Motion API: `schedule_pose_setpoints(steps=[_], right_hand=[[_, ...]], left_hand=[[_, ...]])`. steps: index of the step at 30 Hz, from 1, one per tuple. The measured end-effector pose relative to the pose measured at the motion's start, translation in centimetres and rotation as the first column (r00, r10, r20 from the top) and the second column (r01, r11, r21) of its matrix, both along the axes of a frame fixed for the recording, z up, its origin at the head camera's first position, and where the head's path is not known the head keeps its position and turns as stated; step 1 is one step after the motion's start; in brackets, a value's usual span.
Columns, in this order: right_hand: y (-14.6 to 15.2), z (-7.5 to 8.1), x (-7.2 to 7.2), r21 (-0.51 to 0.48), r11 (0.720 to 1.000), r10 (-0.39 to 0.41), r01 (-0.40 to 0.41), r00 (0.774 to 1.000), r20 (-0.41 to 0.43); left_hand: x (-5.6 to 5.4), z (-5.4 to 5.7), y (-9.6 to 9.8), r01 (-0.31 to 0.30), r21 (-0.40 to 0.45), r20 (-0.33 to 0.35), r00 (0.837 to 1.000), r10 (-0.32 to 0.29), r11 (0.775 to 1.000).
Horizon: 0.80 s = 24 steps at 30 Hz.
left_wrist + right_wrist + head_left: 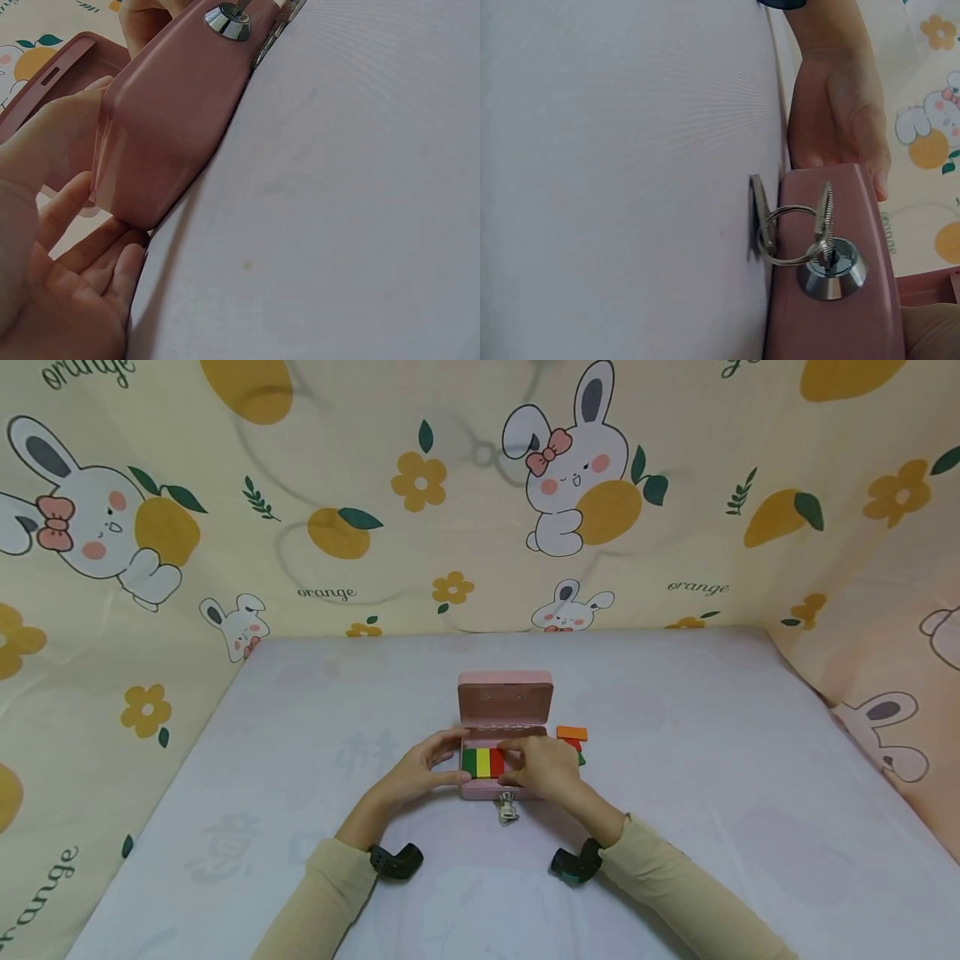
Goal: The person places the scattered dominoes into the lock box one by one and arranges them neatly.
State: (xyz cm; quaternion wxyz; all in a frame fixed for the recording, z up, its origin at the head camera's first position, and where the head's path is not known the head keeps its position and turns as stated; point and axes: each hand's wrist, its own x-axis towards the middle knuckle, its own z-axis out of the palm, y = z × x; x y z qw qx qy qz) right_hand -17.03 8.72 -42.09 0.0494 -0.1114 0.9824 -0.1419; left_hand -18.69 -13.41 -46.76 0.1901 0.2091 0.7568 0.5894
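A pink metal box (480, 792) stands on the white-covered table, its lid (505, 702) raised at the back. Inside lie upright green (469, 763), yellow (483, 763) and red (497, 763) blocks, side by side. My left hand (414, 774) grips the box's left side, thumb at the front corner and fingers towards the back. Reaching into the box, my right hand (549, 766) pinches at the red end of the row between thumb and forefinger; its palm hides the box's right part. In the left wrist view, left-hand fingers (71, 210) touch the box's side.
A key ring with keys (791, 232) hangs from the lock (832, 274) on the box's front. To the right of the box are an orange block (572, 733), a red block (574, 744) and a partly hidden green block (581, 759). A patterned cloth (480, 527) rises behind the table.
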Motion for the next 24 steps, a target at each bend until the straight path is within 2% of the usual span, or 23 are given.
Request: schedule_pose_setpoints(steps=[4, 9, 16, 24], right_hand=[[0.3, 0.1, 0.0, -0.045, 0.999, 0.008, -0.007, 1.000, 0.011], [0.8, 0.1, -0.1, -0.157, 0.987, 0.023, -0.020, 1.000, 0.015], [1.7, 0.1, -0.3, -0.327, 0.944, 0.068, -0.051, 0.997, 0.040], [2.4, 0.2, -0.4, -0.420, 0.905, 0.097, -0.070, 0.994, 0.044]], left_hand=[[0.0, -0.2, 0.0, 0.002, 0.009, -0.004, 1.000, -0.002, 1.000], [0.1, -0.2, 0.0, 0.001, 0.019, -0.007, 1.000, -0.001, 1.000], [0.0, -0.2, 0.0, 0.000, 0.014, 0.007, 1.000, 0.000, 1.000], [-0.1, -0.2, -0.1, -0.004, 0.008, 0.007, 1.000, 0.004, 1.000]])
